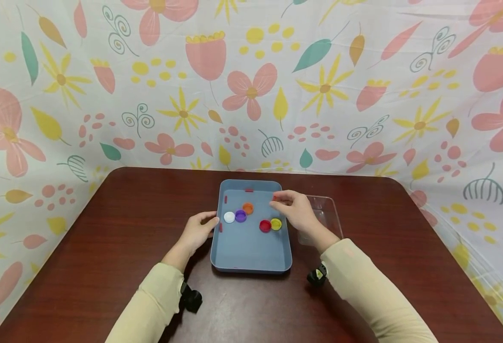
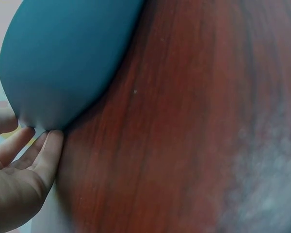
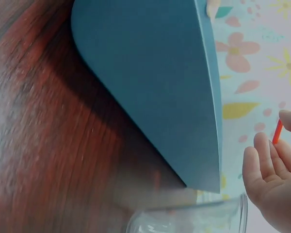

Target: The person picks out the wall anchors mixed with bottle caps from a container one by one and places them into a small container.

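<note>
My right hand (image 1: 294,208) pinches a small red-orange stick (image 3: 278,131) between thumb and index finger, over the right side of a blue-grey tray (image 1: 251,252). My left hand (image 1: 196,231) holds the tray's left edge, thumb at the rim and fingers against the outer wall (image 2: 63,63). Inside the tray lie round plastic caps: a white cap (image 1: 229,217), a purple cap (image 1: 240,216) and an orange cap (image 1: 247,208) in one group, a red cap (image 1: 265,226) beside a yellow cap (image 1: 276,224) in another. Short red sticks (image 1: 249,190) lie near the tray's far and left walls.
A clear plastic box (image 1: 330,214) stands right of the tray, partly hidden behind my right hand and forearm. Everything rests on a dark brown wooden table (image 1: 148,200). Behind its far edge hangs a flower-patterned cloth (image 1: 251,133).
</note>
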A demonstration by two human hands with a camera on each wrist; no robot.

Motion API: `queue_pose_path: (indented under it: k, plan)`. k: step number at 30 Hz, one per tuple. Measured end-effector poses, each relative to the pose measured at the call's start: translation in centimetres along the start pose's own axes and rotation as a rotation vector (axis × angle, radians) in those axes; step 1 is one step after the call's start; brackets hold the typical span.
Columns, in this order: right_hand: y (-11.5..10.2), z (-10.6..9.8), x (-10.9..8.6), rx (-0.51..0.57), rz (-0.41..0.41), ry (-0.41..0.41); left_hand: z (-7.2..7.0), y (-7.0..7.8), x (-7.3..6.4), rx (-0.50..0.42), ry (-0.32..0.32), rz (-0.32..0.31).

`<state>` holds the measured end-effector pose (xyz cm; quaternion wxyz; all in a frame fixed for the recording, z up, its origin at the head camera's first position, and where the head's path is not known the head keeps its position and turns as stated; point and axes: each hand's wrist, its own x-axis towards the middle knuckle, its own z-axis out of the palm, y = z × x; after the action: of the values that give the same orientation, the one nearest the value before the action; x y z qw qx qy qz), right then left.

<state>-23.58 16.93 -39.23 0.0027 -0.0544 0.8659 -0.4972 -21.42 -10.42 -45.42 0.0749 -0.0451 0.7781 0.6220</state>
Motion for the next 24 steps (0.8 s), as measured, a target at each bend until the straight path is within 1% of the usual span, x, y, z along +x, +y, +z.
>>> queue_pose_path:
  k: [3, 7, 13, 24]
  plan:
    - [0.2, -0.7, -0.2, -0.012, -0.014, -0.002, 0.0, 0.1, -0.1, -0.002, -0.002, -0.003]
    - [0.3, -1.6, -0.6, -0.005, 0.016, -0.007, -0.1, 0.0, -0.1, -0.01, 0.0, -0.004]
    - [0.8, -3.0, -1.0, -0.023, 0.013, 0.015, 0.0, 0.0, 0.0, -0.003, 0.001, -0.004]
    - [2.4, -5.4, -1.9, -0.006, 0.01, 0.054, 0.1, 0.1, 0.0, -0.012, 0.003, -0.005]
